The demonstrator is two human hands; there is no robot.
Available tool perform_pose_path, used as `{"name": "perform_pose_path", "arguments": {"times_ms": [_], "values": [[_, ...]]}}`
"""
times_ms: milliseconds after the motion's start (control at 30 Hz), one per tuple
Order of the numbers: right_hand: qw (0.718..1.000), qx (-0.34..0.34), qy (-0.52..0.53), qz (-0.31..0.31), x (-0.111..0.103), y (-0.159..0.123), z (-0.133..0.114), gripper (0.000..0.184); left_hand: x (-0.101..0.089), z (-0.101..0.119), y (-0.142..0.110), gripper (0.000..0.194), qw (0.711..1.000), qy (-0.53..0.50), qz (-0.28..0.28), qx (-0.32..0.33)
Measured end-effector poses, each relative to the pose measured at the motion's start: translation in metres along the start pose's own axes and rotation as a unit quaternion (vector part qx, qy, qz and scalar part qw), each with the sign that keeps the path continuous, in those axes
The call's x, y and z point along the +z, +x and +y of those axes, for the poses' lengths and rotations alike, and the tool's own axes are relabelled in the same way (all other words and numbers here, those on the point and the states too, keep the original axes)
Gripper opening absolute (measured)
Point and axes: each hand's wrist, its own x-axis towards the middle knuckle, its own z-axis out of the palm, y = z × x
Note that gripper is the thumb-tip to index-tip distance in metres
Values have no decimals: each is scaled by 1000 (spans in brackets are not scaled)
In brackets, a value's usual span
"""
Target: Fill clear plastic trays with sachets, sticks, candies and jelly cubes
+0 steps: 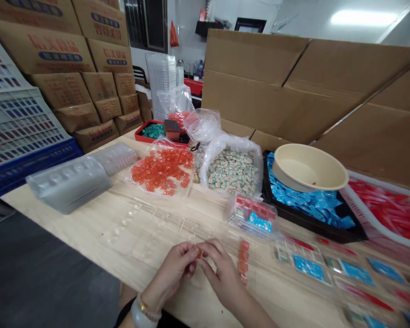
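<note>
Above the front part of the table, my left hand point(177, 266) and my right hand point(220, 271) meet at the fingertips. Both pinch a small orange-red piece point(198, 252), mostly covered by the fingers. Just right of my right hand, a row of similar red pieces point(243, 257) sits in a clear plastic tray. More clear moulded trays point(136, 234) lie flat left of and behind my hands. Farther back, a clear bag point(162, 166) is spread under a loose heap of the red pieces.
Behind are an open bag of small printed packets point(232, 168) and a cream basin point(309, 166) on a black tray of blue packets point(304, 207). Filled clear trays point(251, 216) stand to the right. Stacked clear packaging point(70, 180) lies left. Cardboard point(246, 77) walls the back.
</note>
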Motion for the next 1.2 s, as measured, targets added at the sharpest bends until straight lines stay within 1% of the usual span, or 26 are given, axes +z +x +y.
{"name": "perform_pose_path", "arguments": {"times_ms": [133,200,233,267,300,333,367,400,467,533,600,700,767,833,867,900,933,967,1000,1033,1067,1133,1200], "values": [[998,12,-66,-13,-4,10,-4,13,-2,1,9,41,998,51,28,4],[996,18,-92,8,-4,23,3,12,-6,1,12,36,988,121,79,54],[994,21,-109,22,-4,31,8,12,-8,0,12,31,973,177,111,95],[990,26,-131,34,-2,40,14,13,-11,-1,13,23,951,243,137,136],[986,34,-155,39,0,49,20,13,-14,-3,12,16,923,311,151,171],[982,43,-179,35,2,57,27,12,-16,-6,12,9,895,374,149,192],[978,51,-201,22,5,64,32,12,-17,-9,11,6,871,427,141,200],[974,60,-220,5,8,70,38,12,-18,-11,10,7,852,467,129,197],[964,83,-251,-24,13,78,45,11,-18,-15,9,10,830,514,116,182],[956,104,-271,-31,15,80,49,8,-17,-17,9,12,820,534,113,171],[952,114,-281,-36,14,81,49,7,-16,-19,9,13,817,541,110,165],[956,102,-271,-46,11,80,46,14,-14,-24,7,12,818,540,108,164],[960,82,-266,-44,9,78,44,17,-16,-24,5,13,818,537,104,178],[961,55,-268,-46,7,76,43,14,-24,-14,7,15,804,542,109,217],[960,43,-272,-40,5,76,42,13,-31,-3,11,16,789,551,122,243],[960,34,-276,-24,4,78,42,14,-39,11,18,17,769,562,142,269],[961,24,-276,2,2,81,41,15,-49,28,27,17,742,578,174,290],[962,14,-273,30,0,88,40,18,-60,46,38,19,720,595,198,296],[963,0,-264,50,0,97,38,21,-71,64,50,21,698,614,227,290],[966,-17,-252,57,1,110,37,23,-81,80,63,21,674,642,251,266],[970,-33,-237,48,5,124,36,23,-90,94,76,21,654,673,260,227],[975,-51,-218,10,18,158,37,22,-101,110,96,19,635,708,256,174],[975,-41,-216,-16,35,189,42,23,-105,114,109,17,633,717,245,157]]}}
